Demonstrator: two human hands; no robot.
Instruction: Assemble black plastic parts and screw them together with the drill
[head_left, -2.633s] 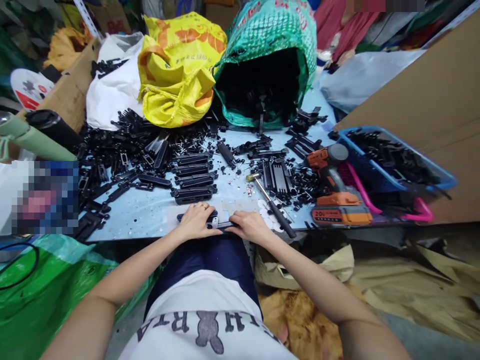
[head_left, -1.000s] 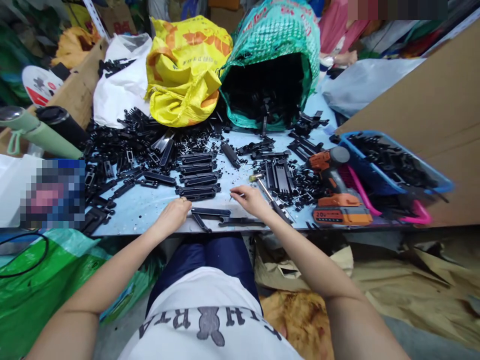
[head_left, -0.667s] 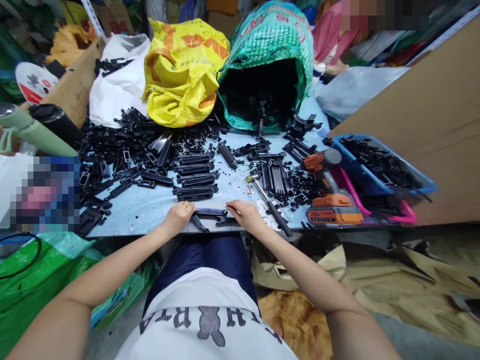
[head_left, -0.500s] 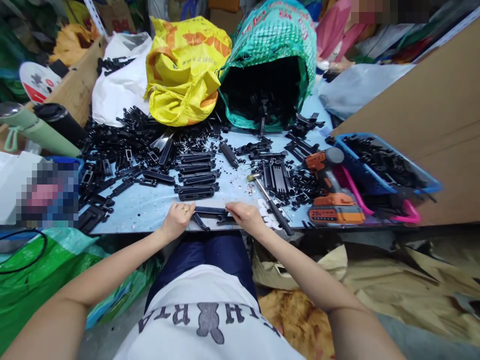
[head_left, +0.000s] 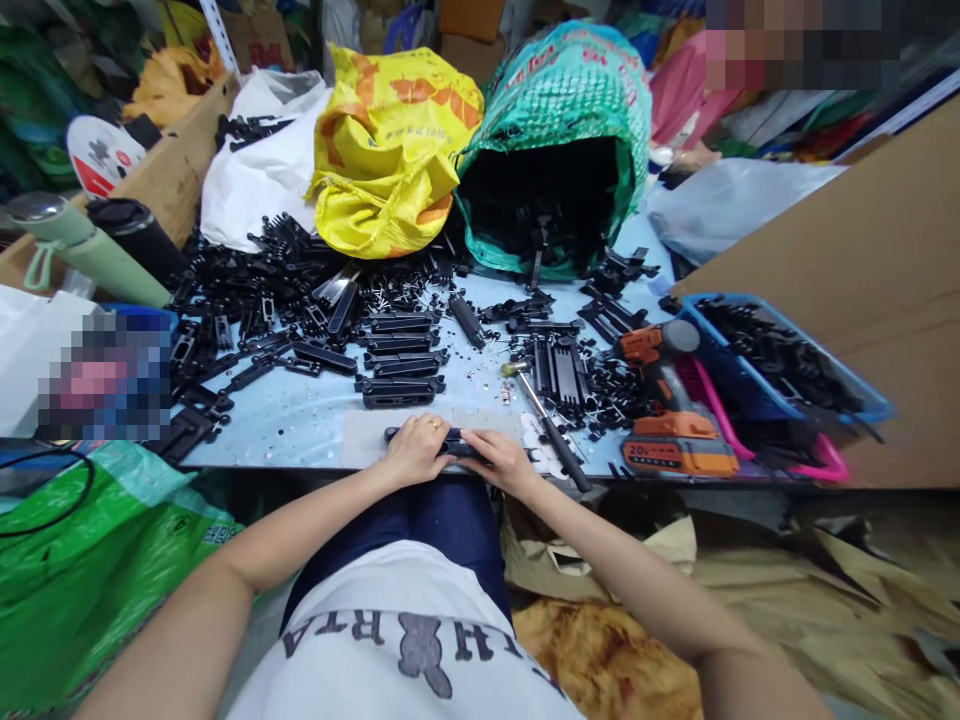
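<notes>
My left hand (head_left: 415,452) and my right hand (head_left: 500,460) sit close together at the near edge of the pale blue table (head_left: 300,425). Both press down on a long black plastic part (head_left: 451,440) that lies between them, fingers curled over it. Just beyond the hands is a row of assembled black plastic parts (head_left: 401,358). A hammer (head_left: 546,425) lies right of my right hand.
A heap of loose black parts (head_left: 247,290) covers the table's left. Yellow bag (head_left: 390,150) and green sack (head_left: 559,150) stand at the back. An orange cordless drill (head_left: 667,400) and a blue basket of parts (head_left: 780,360) lie right. A green bag (head_left: 82,560) hangs at left.
My right hand came back from reaching toward the small pieces. Both hands have closed in together on the black part, which now lies folded under them instead of spread apart.
</notes>
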